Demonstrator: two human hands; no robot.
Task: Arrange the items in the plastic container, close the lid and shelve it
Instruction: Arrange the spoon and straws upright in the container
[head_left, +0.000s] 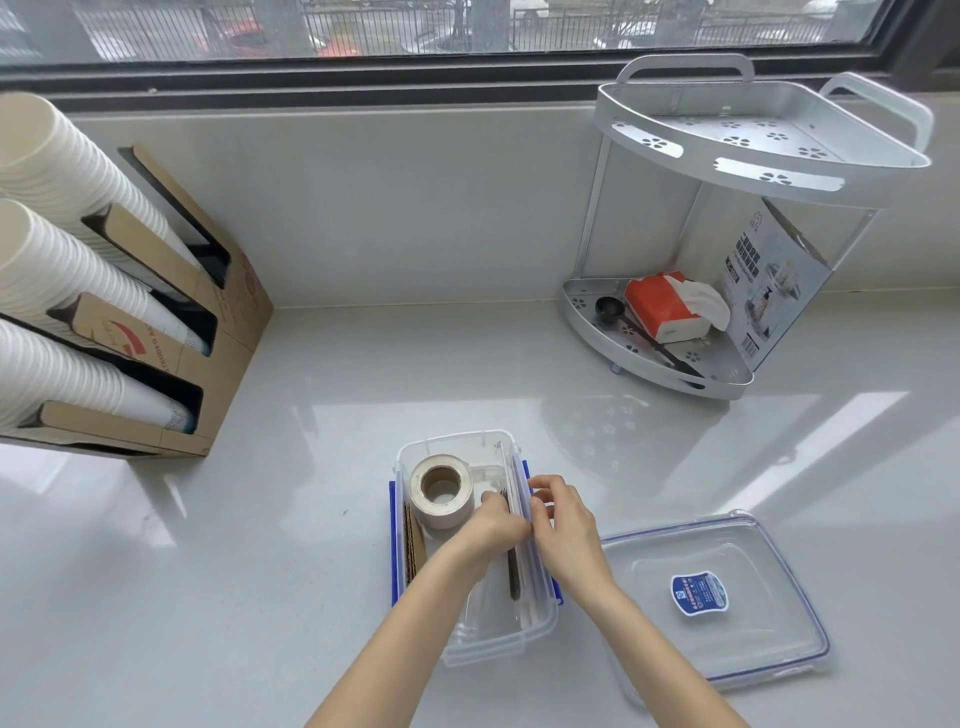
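Both hands pinch: left hand tucks a pen along the box wall, right hand steadies that rim, probably sparing room beside the tape.

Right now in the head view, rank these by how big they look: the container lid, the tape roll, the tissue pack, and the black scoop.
1. container lid, largest
2. tissue pack and tape roll, about alike; the pack lies farther off, so unranked
3. black scoop, smallest
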